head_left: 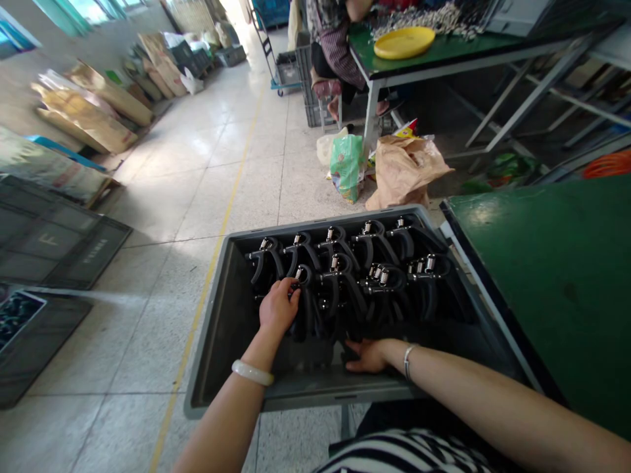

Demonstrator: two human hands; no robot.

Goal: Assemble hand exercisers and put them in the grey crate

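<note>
I find the work partway along: black spring grips (353,289) stand massed in uneven rows along the far side of the gray crate (315,401), while a strip of its floor shows along the near side; whether pieces are going in or coming out I cannot determine. My left hand (279,306) is curled narrow and appears to hold the near-left grip (308,299) beside its spring. My right hand (369,356) lies low, just nearside of the grips, thumb and finger parted; whether it holds anything, I cannot tell.
</note>
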